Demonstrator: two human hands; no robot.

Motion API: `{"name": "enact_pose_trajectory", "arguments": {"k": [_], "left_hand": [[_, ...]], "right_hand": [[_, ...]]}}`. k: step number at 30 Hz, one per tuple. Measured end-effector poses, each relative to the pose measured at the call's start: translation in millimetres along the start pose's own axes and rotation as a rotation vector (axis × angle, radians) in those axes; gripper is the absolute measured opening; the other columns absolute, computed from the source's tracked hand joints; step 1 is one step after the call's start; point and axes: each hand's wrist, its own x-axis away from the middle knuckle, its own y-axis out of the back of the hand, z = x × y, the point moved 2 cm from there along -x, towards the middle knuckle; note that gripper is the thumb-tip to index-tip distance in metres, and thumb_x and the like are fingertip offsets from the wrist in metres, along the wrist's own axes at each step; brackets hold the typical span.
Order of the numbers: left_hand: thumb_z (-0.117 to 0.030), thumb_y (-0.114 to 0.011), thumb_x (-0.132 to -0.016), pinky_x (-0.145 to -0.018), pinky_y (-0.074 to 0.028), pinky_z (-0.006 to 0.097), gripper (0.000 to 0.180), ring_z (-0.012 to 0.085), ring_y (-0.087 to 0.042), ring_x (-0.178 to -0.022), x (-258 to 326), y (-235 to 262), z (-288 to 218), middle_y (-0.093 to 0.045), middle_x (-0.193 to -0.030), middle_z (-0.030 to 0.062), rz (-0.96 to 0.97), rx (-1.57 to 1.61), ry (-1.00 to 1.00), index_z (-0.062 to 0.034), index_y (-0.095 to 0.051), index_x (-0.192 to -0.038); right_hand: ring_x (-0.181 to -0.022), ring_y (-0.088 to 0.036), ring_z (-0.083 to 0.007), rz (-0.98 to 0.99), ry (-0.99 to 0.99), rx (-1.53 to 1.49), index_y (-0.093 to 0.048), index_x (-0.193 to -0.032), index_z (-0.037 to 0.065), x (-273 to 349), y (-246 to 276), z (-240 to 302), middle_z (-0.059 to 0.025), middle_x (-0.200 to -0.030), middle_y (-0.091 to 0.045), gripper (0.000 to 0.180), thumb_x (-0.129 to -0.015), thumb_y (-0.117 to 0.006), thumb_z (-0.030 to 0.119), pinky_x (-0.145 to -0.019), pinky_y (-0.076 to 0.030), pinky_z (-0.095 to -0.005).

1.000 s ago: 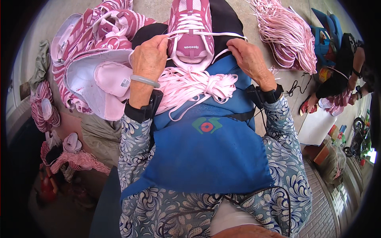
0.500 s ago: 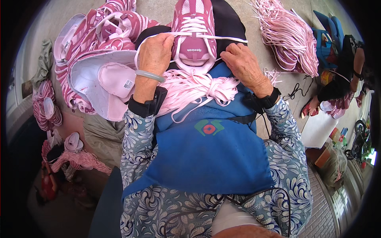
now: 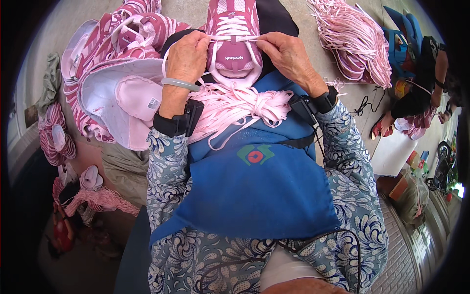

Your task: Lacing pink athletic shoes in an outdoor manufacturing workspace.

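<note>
In front of me a pink and maroon shoe upper [image 3: 234, 56] rests between my knees, its tongue toward me. A pale pink shoelace [image 3: 233, 37] criss-crosses it and runs straight across just above the tongue's top. My left hand [image 3: 188, 53] pinches the lace close to the shoe's left edge, and some lace hangs beside that wrist. On the other side my right hand [image 3: 284, 51] is closed on the lace, thumb and forefinger near the eyelet edge. A knotted bundle of pink laces [image 3: 245, 108] lies on my blue apron [image 3: 264, 191], below the shoe.
Stacked pink uppers [image 3: 142, 36] and a white-lined upper [image 3: 103, 98] crowd my left. To the right, a laced heap of uppers [image 3: 350, 41] lies on the concrete floor [image 3: 296, 12]. Further right, another person's arm [image 3: 440, 73] shows beside a blue chair [image 3: 404, 34].
My right hand has moved up and left to the shoe's edge, now pinching the lace there. The loose lace end that stuck out to the right no longer shows. My left hand shifted slightly.
</note>
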Motion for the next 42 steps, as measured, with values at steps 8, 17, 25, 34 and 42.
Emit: {"name": "enact_pose_trajectory", "arguments": {"k": [8,17,25,34,42], "left_hand": [[-0.022,-0.061,-0.085,-0.058,-0.051,0.024,0.024,0.0111,-0.061,-0.062,-7.9,6.2,-6.2,-0.064,-0.070,0.0057,0.066,0.304,0.235,0.0002,-0.065,-0.093],[-0.018,-0.058,-0.085,-0.068,-0.049,0.034,0.019,0.0319,-0.062,-0.077,12.0,-7.8,-14.4,-0.063,-0.081,0.0153,-0.251,-0.100,-0.337,0.0003,-0.064,-0.091],[-0.014,-0.054,-0.085,-0.072,-0.048,0.038,0.028,0.0328,-0.059,-0.087,27.9,-13.6,-22.9,-0.057,-0.097,0.0174,-0.150,-0.295,-0.304,0.0002,-0.055,-0.109],[-0.005,-0.053,-0.079,-0.071,-0.050,0.040,0.027,0.0346,-0.060,-0.081,16.3,-5.7,-18.1,-0.058,-0.089,0.0177,-0.177,-0.207,-0.409,-0.0018,-0.052,-0.105],[-0.003,-0.052,-0.080,-0.065,-0.049,0.042,0.023,0.0348,-0.060,-0.077,7.9,-7.9,-27.0,-0.059,-0.086,0.0149,-0.128,-0.343,-0.479,-0.0079,-0.052,-0.103]], "right_hand": [[-0.074,-0.061,-0.0339,-0.045,0.068,0.015,-0.065,-0.087,0.002,-12.5,-0.3,-4.6,-0.0176,-0.083,-0.063,0.022,-0.085,-0.054,0.021,-0.069,-0.049,-0.0374],[-0.073,-0.061,-0.0301,0.205,0.131,0.299,-0.064,-0.090,0.000,-25.3,8.3,-3.7,-0.0154,-0.085,-0.062,0.023,-0.088,-0.053,0.021,-0.067,-0.050,-0.0329],[-0.067,-0.062,-0.0306,0.145,0.184,0.312,-0.065,-0.084,0.001,-26.7,-2.4,0.0,-0.0174,-0.075,-0.063,0.023,-0.086,-0.052,0.020,-0.063,-0.050,-0.0360],[-0.072,-0.054,-0.0268,-0.329,0.289,0.460,-0.059,-0.085,0.004,-10.9,-5.3,11.5,-0.0106,-0.078,-0.051,0.037,-0.077,-0.064,0.040,-0.064,-0.041,-0.0392],[-0.076,-0.054,-0.0287,-0.096,0.070,0.518,-0.055,-0.089,0.001,-2.2,-26.2,18.6,-0.0131,-0.082,-0.051,0.018,-0.079,-0.057,0.015,-0.065,-0.043,-0.0383]]}}
